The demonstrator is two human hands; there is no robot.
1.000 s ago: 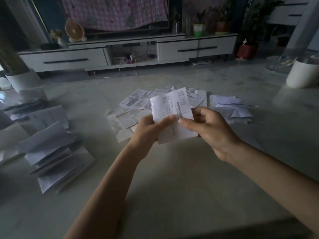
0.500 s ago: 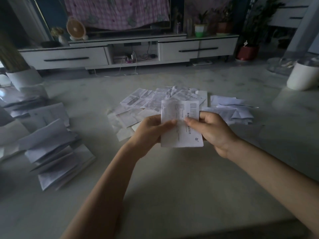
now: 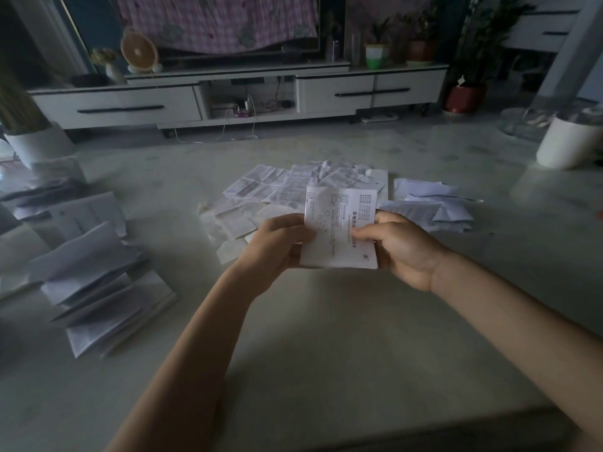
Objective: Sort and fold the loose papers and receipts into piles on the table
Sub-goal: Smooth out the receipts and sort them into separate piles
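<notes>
A white printed receipt (image 3: 339, 230) is held upright above the table (image 3: 326, 337), near its middle. My left hand (image 3: 277, 246) pinches its left edge and my right hand (image 3: 401, 246) pinches its right side, thumb on the front. Behind it a spread of loose receipts (image 3: 261, 194) lies flat on the table. A small pile of folded papers (image 3: 434, 207) sits to the right of that spread. At the left, a fanned stack of larger folded papers (image 3: 98, 288) lies beside another sheet (image 3: 85, 213).
A white pot (image 3: 571, 141) stands at the table's right far corner and a white planter (image 3: 39, 145) at the left. Beyond the table a low TV cabinet (image 3: 228, 96) runs along the wall, with plants at its right end.
The receipt has been turned from tilted to upright and lowered a little toward the table. Both hands came down with it, still holding its two sides.
</notes>
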